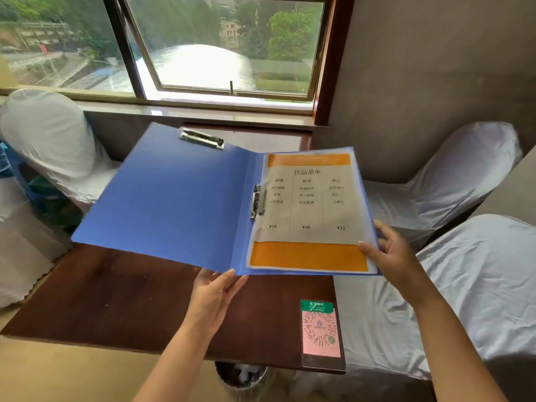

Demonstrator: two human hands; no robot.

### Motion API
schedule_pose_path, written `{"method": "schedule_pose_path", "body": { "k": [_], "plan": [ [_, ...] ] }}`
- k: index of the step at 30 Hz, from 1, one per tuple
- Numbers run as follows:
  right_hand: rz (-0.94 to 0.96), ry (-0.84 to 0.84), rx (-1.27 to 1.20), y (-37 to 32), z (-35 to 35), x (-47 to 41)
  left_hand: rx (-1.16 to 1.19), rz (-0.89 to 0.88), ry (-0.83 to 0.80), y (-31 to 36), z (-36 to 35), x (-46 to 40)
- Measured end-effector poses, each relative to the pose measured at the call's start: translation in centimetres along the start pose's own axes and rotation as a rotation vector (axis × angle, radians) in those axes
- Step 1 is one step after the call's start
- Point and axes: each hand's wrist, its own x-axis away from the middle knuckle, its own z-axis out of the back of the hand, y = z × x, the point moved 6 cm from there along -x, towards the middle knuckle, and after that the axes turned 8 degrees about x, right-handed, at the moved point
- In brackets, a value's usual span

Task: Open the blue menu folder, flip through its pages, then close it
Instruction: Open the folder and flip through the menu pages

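The blue menu folder (174,198) lies open and is held up above the dark wooden table (116,297). Its left cover is bare blue with a metal clip (202,138) at its top edge. On the right side a menu page (307,210) in a clear sleeve, orange bands top and bottom, sits under a side clip (257,201). My left hand (216,294) holds the folder's bottom edge near the spine. My right hand (390,252) grips the lower right corner of the page stack, thumb on top.
A pink QR-code card (320,332) is stuck at the table's near right corner. White-covered chairs stand at the left (49,140) and right (452,181). A window (226,47) lies behind the table; a bin (240,378) sits under its near edge.
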Motion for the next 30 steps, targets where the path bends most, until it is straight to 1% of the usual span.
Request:
{"method": "schedule_pose_path", "body": {
  "k": [3,6,11,13,19,21,22,24,25,26,27,29,30],
  "plan": [
    [-0.071,-0.080,-0.124,0.9,0.3,0.4,0.021,-0.010,-0.029,0.0,-0.3,0.1],
    [-0.038,-0.103,-0.173,0.4,0.5,1.0,0.037,-0.007,-0.064,0.3,-0.3,0.3],
    [0.006,-0.001,-0.121,0.1,0.8,1.0,0.034,-0.009,-0.078,0.3,-0.4,0.6],
    [0.023,0.033,-0.143,-0.2,0.9,0.9,0.025,-0.008,-0.072,0.2,-0.5,0.6],
    [0.011,0.190,-0.110,-0.3,1.5,0.5,0.039,-0.024,-0.063,0.8,-0.3,0.5],
    [-0.001,0.211,-0.052,-1.0,1.5,0.7,0.050,-0.029,-0.066,1.0,-0.1,0.6],
    [0.000,0.229,0.040,-1.7,1.5,0.8,0.052,-0.033,-0.063,1.0,-0.1,0.6],
    [0.049,0.310,0.252,-4.1,1.7,1.2,0.041,-0.038,-0.052,1.0,0.1,0.7],
    [0.098,0.339,0.274,-5.6,1.5,1.6,0.031,-0.038,-0.049,1.0,0.1,0.8],
    [0.157,0.318,0.225,-7.2,0.9,1.9,0.023,-0.038,-0.048,1.0,0.1,0.9],
    [0.215,0.230,0.123,-9.0,-0.1,2.2,0.019,-0.038,-0.049,0.9,0.1,0.9],
    [0.299,-0.041,-0.086,-12.0,-3.0,2.4,0.019,-0.032,-0.050,0.5,0.0,1.1],
    [0.327,-0.134,-0.133,-13.0,-4.4,2.4,0.027,-0.026,-0.056,0.3,-0.1,1.2]
  ]
}}
